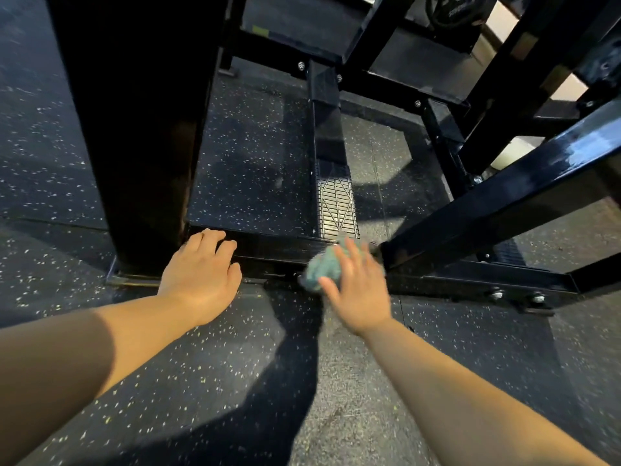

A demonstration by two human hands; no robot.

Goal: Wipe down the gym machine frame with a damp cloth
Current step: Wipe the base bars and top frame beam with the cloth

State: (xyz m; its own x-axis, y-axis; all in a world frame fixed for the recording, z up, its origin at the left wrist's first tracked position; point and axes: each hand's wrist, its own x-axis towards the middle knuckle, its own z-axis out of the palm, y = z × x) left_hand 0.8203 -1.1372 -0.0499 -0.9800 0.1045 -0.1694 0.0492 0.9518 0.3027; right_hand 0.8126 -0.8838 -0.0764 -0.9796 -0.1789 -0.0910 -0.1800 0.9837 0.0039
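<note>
A black steel gym machine frame fills the upper half of the view; its low base bar (268, 250) runs left to right just above the floor. My right hand (356, 290) presses a crumpled teal cloth (321, 269) against that bar near its middle, where a diagonal beam (504, 196) meets it. The hand and cloth are motion-blurred. My left hand (201, 277) rests flat on the bar's left end, fingers apart, beside a wide black upright column (141, 129). It holds nothing.
A ribbed metal foot plate (337, 208) lies on a centre bar just behind the cloth. Bolts (517, 295) stick up from the base plate at the right. Speckled black rubber flooring (235, 381) spreads in front. More black beams cross at the upper right.
</note>
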